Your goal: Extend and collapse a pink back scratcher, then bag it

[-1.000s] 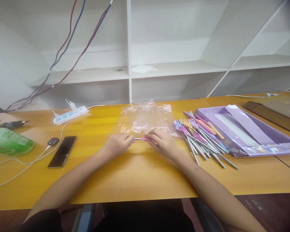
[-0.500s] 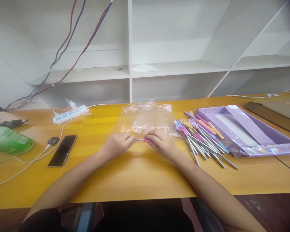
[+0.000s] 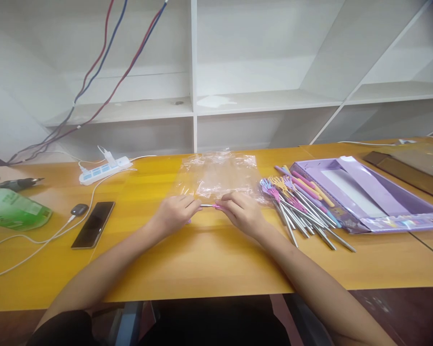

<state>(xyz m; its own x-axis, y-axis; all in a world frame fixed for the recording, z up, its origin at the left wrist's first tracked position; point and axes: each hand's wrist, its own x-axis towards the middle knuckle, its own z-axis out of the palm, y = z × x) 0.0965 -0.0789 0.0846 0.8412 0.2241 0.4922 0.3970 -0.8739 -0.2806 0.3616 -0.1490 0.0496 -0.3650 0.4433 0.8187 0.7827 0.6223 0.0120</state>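
My left hand (image 3: 175, 214) and my right hand (image 3: 240, 211) meet at the middle of the yellow table (image 3: 202, 259). Between them they pinch one thin metal rod with a pink handle (image 3: 210, 206), the left on the metal end, the right on the pink end. Both hands are closed on it. A clear plastic bag (image 3: 218, 175) lies flat just behind the hands. To the right a pile of several similar metal rods with pink, purple and yellow handles (image 3: 299, 202) is spread on the table.
A purple open box (image 3: 368, 194) lies at the right. At the left are a black phone (image 3: 93, 225), a white power strip (image 3: 106, 170) with cables, and a green pouch (image 3: 12, 211). White shelving (image 3: 193, 96) stands behind the table.
Both hands with the rod have shifted slightly away from me toward the bag's edge. Little else has moved.
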